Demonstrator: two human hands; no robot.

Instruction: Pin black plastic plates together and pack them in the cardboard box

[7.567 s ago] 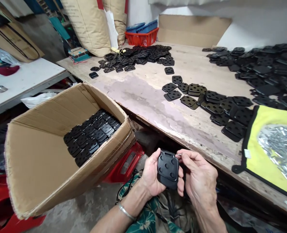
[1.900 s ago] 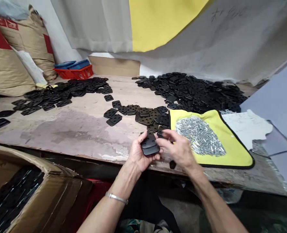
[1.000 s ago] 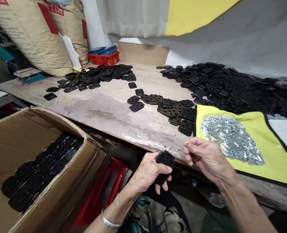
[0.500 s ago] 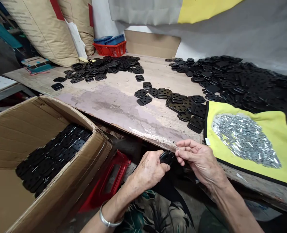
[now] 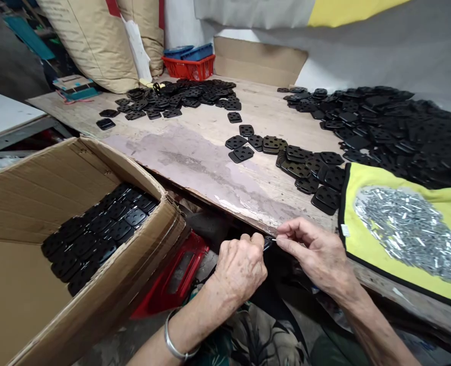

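At the table's front edge, my left hand [image 5: 242, 267] is closed around a black hinge [image 5: 267, 243], and only its end shows past the fingers. My right hand [image 5: 317, 254] pinches a thin silver pin [image 5: 274, 240] between thumb and forefinger. The pin's tip is at the hinge's end; whether it has entered the hinge I cannot tell. To the right, a heap of silver pins [image 5: 412, 229] lies on a yellow cloth [image 5: 373, 175] with black edging. Black plates with holes [image 5: 297, 168] lie in a loose row on the table beyond my hands.
An open cardboard box [image 5: 164, 223] at the left holds stacked black hinges [image 5: 99, 223]. Larger heaps of black plates [image 5: 400, 132] cover the table's right; another pile [image 5: 187, 96] lies further back. A red basket [image 5: 190, 68] stands behind. A red plastic stool [image 5: 189, 259] is below the table.
My left hand has turned so its back faces up, hiding most of the hinge. My right hand has brought the pin to the hinge's end. The view has shifted slightly left.
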